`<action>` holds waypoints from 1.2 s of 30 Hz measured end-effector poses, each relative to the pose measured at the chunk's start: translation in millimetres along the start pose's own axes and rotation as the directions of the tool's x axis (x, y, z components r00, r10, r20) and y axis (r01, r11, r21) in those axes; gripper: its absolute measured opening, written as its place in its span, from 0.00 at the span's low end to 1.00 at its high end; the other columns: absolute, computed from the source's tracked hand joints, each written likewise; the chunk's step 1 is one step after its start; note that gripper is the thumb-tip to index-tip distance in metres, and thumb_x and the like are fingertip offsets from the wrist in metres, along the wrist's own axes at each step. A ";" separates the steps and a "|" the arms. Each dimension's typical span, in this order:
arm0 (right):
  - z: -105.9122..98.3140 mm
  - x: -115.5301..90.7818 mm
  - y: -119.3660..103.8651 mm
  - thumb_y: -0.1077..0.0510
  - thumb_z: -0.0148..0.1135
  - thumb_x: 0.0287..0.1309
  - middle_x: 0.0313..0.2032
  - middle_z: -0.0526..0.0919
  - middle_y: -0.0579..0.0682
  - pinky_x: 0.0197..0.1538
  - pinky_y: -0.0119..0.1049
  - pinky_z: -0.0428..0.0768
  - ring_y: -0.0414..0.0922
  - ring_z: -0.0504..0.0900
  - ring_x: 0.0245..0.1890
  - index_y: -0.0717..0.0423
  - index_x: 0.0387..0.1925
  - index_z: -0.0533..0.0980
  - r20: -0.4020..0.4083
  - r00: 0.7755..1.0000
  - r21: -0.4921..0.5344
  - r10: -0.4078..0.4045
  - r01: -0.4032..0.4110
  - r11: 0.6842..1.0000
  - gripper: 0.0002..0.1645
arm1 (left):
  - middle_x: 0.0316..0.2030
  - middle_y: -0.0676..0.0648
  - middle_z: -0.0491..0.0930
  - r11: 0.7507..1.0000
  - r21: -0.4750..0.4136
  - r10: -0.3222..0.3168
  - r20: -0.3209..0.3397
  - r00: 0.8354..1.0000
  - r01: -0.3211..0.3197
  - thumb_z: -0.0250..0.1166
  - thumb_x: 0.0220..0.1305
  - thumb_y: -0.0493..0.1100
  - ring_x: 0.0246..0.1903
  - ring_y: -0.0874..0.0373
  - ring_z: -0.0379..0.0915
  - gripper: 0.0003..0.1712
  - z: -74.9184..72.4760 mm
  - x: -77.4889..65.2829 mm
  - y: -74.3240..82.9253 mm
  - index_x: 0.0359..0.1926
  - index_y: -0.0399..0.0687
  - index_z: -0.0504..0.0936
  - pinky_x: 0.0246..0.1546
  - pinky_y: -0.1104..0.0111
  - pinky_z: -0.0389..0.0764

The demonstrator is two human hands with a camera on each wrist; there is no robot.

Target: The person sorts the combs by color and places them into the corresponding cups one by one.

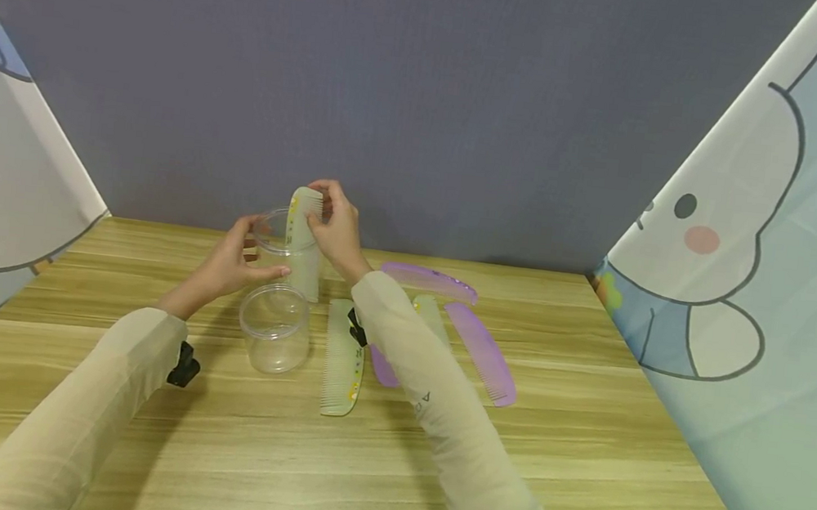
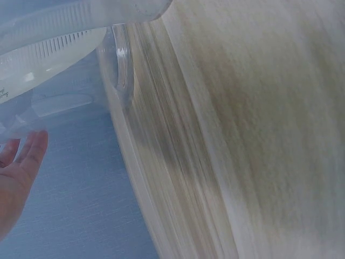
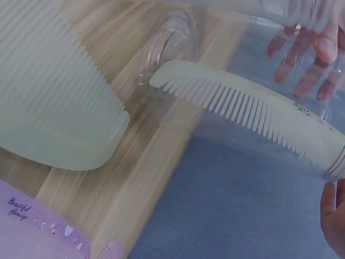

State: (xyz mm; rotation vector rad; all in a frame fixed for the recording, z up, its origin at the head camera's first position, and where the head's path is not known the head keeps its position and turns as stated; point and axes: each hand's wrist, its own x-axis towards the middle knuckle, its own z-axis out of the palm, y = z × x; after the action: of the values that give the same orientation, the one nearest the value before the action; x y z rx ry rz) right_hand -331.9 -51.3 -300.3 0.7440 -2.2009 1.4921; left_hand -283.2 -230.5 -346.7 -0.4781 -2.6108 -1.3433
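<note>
With the far clear jar on the wood-grain worktop as clock centre: at nine o'clock, left hand, fingers and thumb curled round that jar. At six, just in front, near clear jar. Inside the far one, pale green comb, roughly upright, top end above the rim. At two, right hand, pinching that end. At five, second green comb, lying flat. Farther right, around three to four, purple combs and third green comb, partly behind the right sleeve.

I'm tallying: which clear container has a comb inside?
The farther clear round plastic container, held by the left hand, has a pale green plastic comb; the nearer container is empty.
</note>
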 end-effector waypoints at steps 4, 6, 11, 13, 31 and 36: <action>-0.7 2.6 3.6 0.74 0.60 0.49 0.35 0.80 0.54 0.38 0.20 0.76 0.42 0.77 0.34 0.56 0.50 0.70 0.021 1.000 -0.022 0.015 -0.015 1.000 0.26 | 0.61 0.30 0.56 1.000 -0.006 0.003 0.000 1.000 -0.003 0.70 0.50 0.45 0.58 0.27 0.56 0.55 -0.5 -1.3 3.1 0.67 0.34 0.43 0.54 0.41 0.68; -1.0 3.5 4.6 0.75 0.59 0.49 0.36 0.79 0.55 0.39 0.21 0.77 0.43 0.77 0.35 0.56 0.51 0.69 0.040 0.999 -0.014 0.026 -0.026 1.000 0.27 | 0.61 0.30 0.56 1.000 -0.009 -0.001 0.001 1.000 0.001 0.70 0.50 0.46 0.58 0.28 0.56 0.55 -0.8 -1.8 4.1 0.67 0.34 0.43 0.55 0.41 0.68; -2.6 3.4 5.8 0.75 0.56 0.51 0.38 0.78 0.52 0.39 0.23 0.78 0.41 0.78 0.36 0.52 0.52 0.68 0.061 0.996 0.012 0.060 -0.061 0.998 0.28 | 0.62 0.31 0.55 1.000 -0.003 -0.016 0.009 1.000 0.017 0.70 0.50 0.47 0.59 0.28 0.55 0.56 -0.8 -2.0 4.6 0.68 0.37 0.42 0.56 0.42 0.68; -3.4 2.8 5.9 0.75 0.56 0.52 0.39 0.78 0.51 0.39 0.23 0.78 0.40 0.78 0.37 0.51 0.53 0.68 0.060 0.996 0.022 0.067 -0.068 0.997 0.28 | 0.62 0.31 0.55 1.000 0.000 -0.016 0.012 1.000 0.016 0.70 0.50 0.47 0.59 0.28 0.55 0.56 -0.7 -2.0 4.4 0.68 0.37 0.42 0.56 0.42 0.68; -1.0 5.0 8.9 0.74 0.56 0.53 0.42 0.78 0.54 0.38 0.24 0.78 0.46 0.78 0.42 0.52 0.56 0.66 0.052 0.993 0.022 0.104 -0.105 0.994 0.29 | 0.62 0.29 0.56 1.000 0.007 -0.006 0.004 1.000 0.006 0.70 0.50 0.44 0.58 0.28 0.56 0.55 0.3 -0.8 6.4 0.68 0.35 0.42 0.55 0.42 0.69; -1.8 4.8 8.2 0.72 0.58 0.53 0.43 0.78 0.53 0.39 0.26 0.78 0.45 0.77 0.43 0.52 0.56 0.66 0.059 0.990 0.006 0.129 -0.130 0.991 0.29 | 0.61 0.26 0.55 1.000 -0.001 -0.012 0.013 1.000 0.012 0.69 0.51 0.38 0.57 0.26 0.55 0.52 -1.2 -7.1 28.5 0.66 0.29 0.43 0.55 0.41 0.67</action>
State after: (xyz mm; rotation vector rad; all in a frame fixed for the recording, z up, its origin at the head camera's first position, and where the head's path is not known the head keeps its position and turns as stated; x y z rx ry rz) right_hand -340.7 -48.2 -302.9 0.6664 -2.3270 1.5621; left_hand -266.4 -217.4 -326.4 -0.4742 -2.6271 -1.3503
